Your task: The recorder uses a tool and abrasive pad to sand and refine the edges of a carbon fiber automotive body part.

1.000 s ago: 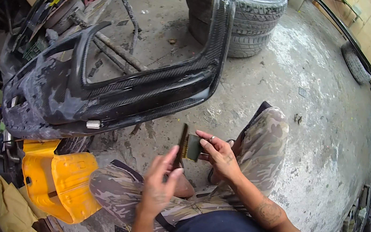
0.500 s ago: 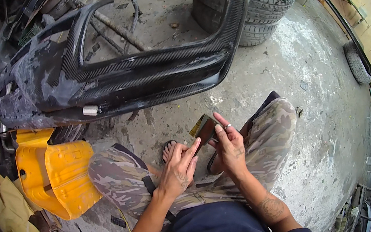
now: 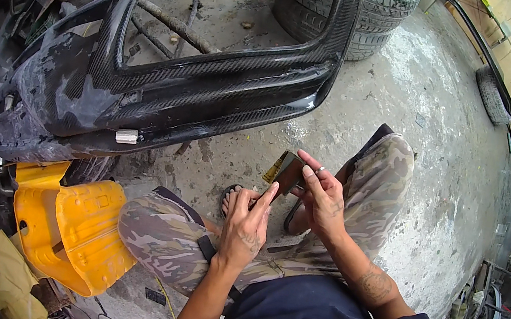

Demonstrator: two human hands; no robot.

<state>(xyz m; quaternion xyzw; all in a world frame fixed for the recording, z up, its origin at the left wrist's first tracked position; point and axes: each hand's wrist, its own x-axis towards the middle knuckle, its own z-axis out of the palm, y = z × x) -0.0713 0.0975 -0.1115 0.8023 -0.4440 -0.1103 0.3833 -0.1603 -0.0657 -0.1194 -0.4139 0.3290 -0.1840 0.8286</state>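
Above my lap, both hands hold a small folded piece of sandpaper (image 3: 289,172), dark brown-grey on one face, yellow with print on the back at its left edge. My right hand (image 3: 326,203) pinches its right side between thumb and fingers. At the lower left edge, my left hand (image 3: 244,228) grips it, index finger laid along the sheet and the other fingers curled. Beyond them lies a black carbon-fibre car bumper (image 3: 212,98), raised off the floor, with grey dusty patches on its left part. A small whitish block (image 3: 127,136) rests on its near edge.
A yellow moulded plastic piece (image 3: 89,227) stands by my left knee, beside brown paper (image 3: 4,274). Stacked tyres (image 3: 379,20) stand behind the bumper. Another tyre (image 3: 491,98) leans at the far right wall. Clutter lines both sides of the concrete floor (image 3: 435,185).
The sandpaper has turned slightly and shows more of its dark face. My left hand has shifted a little along its lower edge. The whole view has moved slightly.
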